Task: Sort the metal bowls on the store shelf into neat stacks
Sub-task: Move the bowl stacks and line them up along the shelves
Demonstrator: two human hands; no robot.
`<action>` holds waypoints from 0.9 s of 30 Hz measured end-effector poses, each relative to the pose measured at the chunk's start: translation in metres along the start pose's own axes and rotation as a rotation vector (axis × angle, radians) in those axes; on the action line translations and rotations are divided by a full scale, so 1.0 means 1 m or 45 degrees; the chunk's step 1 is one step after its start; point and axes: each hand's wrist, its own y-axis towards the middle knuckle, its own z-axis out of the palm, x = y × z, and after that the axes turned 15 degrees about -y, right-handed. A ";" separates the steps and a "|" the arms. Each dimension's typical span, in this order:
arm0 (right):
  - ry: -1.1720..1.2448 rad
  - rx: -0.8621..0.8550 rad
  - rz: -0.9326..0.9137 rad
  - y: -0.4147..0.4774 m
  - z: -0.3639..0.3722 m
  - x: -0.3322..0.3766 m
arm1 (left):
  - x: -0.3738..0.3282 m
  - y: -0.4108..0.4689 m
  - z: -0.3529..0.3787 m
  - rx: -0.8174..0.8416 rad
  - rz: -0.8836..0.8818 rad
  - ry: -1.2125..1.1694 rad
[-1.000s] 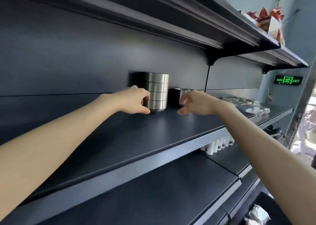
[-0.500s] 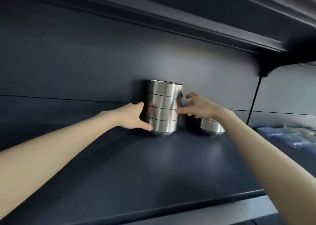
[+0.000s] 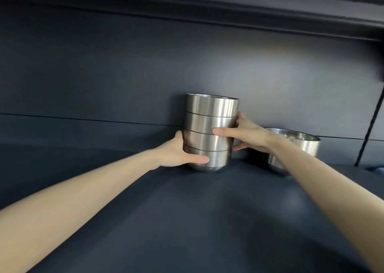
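A stack of several nested metal bowls (image 3: pixel 211 114) stands upright at the back of the dark shelf (image 3: pixel 187 220). My left hand (image 3: pixel 178 152) grips the lowest bowl from the left, thumb across its front. From the right, my right hand (image 3: pixel 245 135) grips the stack's middle, with the thumb on the third bowl and the fingers behind. A single metal bowl (image 3: pixel 301 146) stands on the shelf to the right of the stack, partly hidden by my right forearm.
The shelf's dark back panel (image 3: pixel 104 75) rises right behind the bowls. The underside of the shelf above (image 3: pixel 207 4) hangs overhead. A black bracket line (image 3: pixel 367 131) runs down the panel at the far right.
The view has come closer to the bowls. My right hand has closed round the stack's right side, thumb now on its front. My left hand keeps its grip at the base.
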 end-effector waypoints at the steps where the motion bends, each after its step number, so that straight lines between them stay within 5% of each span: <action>1: 0.030 -0.001 -0.019 0.000 0.001 -0.001 | 0.002 0.001 0.001 0.009 -0.008 -0.051; 16: 0.176 -0.127 -0.099 -0.011 0.004 0.011 | 0.001 -0.009 -0.002 -0.069 0.048 -0.301; 27: 0.127 -0.082 -0.305 -0.033 0.029 0.106 | -0.010 -0.097 -0.071 -0.340 0.084 -0.280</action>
